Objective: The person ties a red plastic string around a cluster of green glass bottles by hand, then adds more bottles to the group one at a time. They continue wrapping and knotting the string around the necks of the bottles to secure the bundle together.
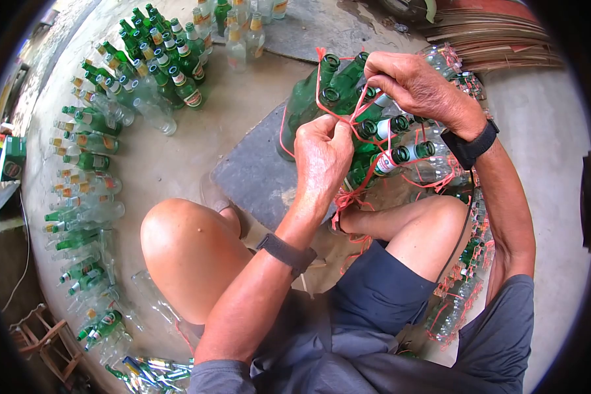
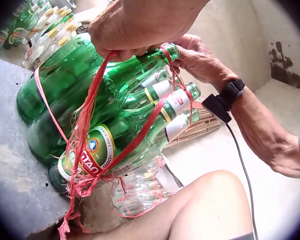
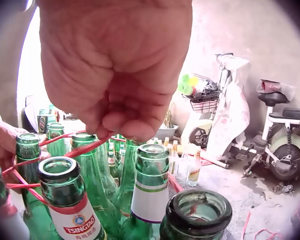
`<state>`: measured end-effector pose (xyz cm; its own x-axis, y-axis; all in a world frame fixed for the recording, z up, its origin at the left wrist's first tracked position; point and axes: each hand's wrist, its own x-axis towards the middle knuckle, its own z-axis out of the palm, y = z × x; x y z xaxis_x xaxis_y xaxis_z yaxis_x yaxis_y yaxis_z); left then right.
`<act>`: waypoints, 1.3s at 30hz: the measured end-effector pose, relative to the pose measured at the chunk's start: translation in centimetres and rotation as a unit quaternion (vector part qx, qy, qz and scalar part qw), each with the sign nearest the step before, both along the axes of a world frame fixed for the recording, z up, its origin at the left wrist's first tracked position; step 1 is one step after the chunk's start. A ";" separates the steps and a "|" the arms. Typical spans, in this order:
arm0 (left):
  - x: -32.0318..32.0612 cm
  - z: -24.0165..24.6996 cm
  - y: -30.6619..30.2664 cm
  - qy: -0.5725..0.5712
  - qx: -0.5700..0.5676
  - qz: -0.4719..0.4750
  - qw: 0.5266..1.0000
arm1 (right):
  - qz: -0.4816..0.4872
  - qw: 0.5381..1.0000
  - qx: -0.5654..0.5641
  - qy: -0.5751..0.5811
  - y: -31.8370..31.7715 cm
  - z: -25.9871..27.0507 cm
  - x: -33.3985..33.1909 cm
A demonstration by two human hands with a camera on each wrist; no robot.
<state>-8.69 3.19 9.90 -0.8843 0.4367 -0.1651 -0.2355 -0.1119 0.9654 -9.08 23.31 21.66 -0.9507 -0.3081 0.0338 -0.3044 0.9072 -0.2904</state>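
Note:
A bundle of green glass beer bottles point(image 2: 65, 110) stands on a grey board, wrapped in red plastic twine point(image 2: 90, 95). My left hand point(image 1: 325, 154) pinches the twine close over the bottle necks at the bundle's near side. Across the bundle, my right hand point(image 1: 417, 88) has its fingers curled around another strand of the twine. In the right wrist view that strand point(image 3: 87, 148) runs from the fingertips across the open bottle mouths. Several necks carry white labels point(image 3: 150, 202). The twine's lower knot point(image 2: 82, 185) lies against a bottle's side.
The grey board point(image 1: 249, 164) lies on the floor between my feet. Loose green bottles point(image 1: 157, 59) and clear bottles point(image 1: 154, 118) stand in a curve to the left. Twine-tied clear bottles point(image 1: 463, 308) sit at the right. Scooters point(image 3: 285, 150) stand by the wall.

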 end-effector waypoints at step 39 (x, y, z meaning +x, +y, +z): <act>-0.3 2.0 -5.2 -0.030 -0.050 -0.009 0.998 | -0.208 0.967 0.035 0.145 -9.4 -3.4 7.0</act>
<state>-8.96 -2.04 11.88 -0.8640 0.4307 -0.2608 -0.2936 -0.0102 0.9559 -2.08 13.94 18.24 -0.9465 0.0881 0.3106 0.0321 0.9829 -0.1812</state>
